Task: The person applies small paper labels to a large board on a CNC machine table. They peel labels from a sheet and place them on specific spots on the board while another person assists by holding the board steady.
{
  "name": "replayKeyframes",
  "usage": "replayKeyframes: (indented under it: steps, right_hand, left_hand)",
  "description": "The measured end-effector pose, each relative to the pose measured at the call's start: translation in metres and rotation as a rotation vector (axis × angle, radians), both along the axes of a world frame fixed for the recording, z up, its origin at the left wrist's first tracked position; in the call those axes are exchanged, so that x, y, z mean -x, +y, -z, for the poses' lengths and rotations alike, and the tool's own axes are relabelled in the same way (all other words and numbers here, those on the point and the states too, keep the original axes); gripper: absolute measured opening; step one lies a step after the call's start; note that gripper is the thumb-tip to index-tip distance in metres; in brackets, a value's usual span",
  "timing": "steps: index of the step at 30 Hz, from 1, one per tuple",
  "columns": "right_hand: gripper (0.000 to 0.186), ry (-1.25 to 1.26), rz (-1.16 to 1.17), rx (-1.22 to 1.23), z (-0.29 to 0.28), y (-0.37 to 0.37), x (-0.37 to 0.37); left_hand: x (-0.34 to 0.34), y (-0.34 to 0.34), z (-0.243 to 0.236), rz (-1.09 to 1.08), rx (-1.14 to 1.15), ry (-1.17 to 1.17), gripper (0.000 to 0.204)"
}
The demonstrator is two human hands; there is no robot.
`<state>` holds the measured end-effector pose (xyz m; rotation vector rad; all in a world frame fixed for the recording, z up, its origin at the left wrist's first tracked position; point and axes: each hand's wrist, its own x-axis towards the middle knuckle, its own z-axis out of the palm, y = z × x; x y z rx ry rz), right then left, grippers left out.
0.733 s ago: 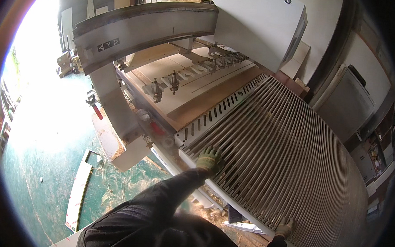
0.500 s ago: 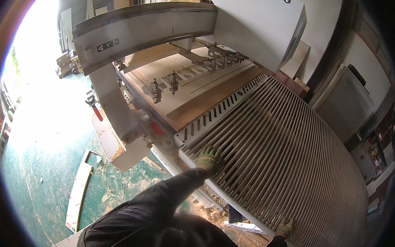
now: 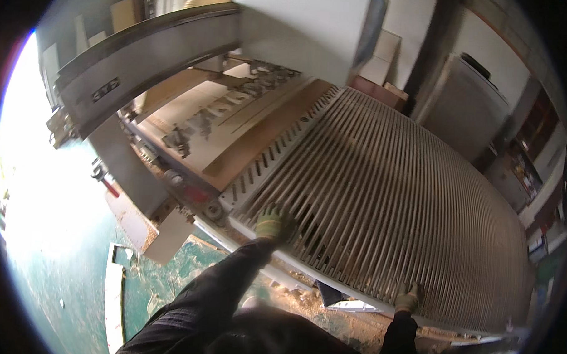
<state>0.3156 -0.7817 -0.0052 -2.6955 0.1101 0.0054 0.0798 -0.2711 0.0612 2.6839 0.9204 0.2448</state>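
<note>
Left hand [image 3: 274,223] lies splayed on slatted rack [image 3: 382,199]; right hand [image 3: 408,299] at edge, grip unclear.

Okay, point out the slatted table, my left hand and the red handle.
Slatted table [image 3: 382,199]: head view, middle of its slats.
Left hand [image 3: 275,222]: head view, back of the hand.
Red handle [image 3: 111,188]: head view, middle of its length.

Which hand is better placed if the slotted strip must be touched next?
Probably the left hand: it is on the barred surface, near the slotted strip; the right hand is farther away.
</note>
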Motion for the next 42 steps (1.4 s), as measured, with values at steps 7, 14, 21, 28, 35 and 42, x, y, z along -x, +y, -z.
replayKeyframes:
  steps: [7, 14, 21, 28, 35, 42]
  right_hand:
    - [0.057, -0.313, -0.12, 0.207, 0.026, -0.007, -0.008]
    - [0.053, -0.469, -0.181, 0.227, 0.006, -0.001, 0.006]
    - [0.06, -0.347, -0.16, 0.18, -0.003, 0.005, 0.008]
    - [0.061, -0.39, -0.126, 0.256, 0.005, 0.003, 0.008]
    - [0.053, -0.509, -0.183, 0.18, -0.003, 0.005, 0.009]
    - [0.054, -0.436, -0.163, 0.188, -0.001, 0.003, 0.011]
  left_hand:
    - [-0.003, -0.002, 0.011, 0.003, -0.172, -0.206, 0.05]
    - [-0.004, 0.001, 0.022, 0.067, -0.19, -0.24, 0.047]
    - [-0.008, 0.003, 0.023, 0.069, -0.153, -0.189, 0.048]
    - [-0.008, 0.004, 0.027, 0.127, -0.216, -0.185, 0.052]
    - [-0.009, 0.006, 0.032, 0.121, -0.253, -0.191, 0.05]
    - [-0.014, 0.0, 0.031, 0.067, -0.21, -0.15, 0.04]
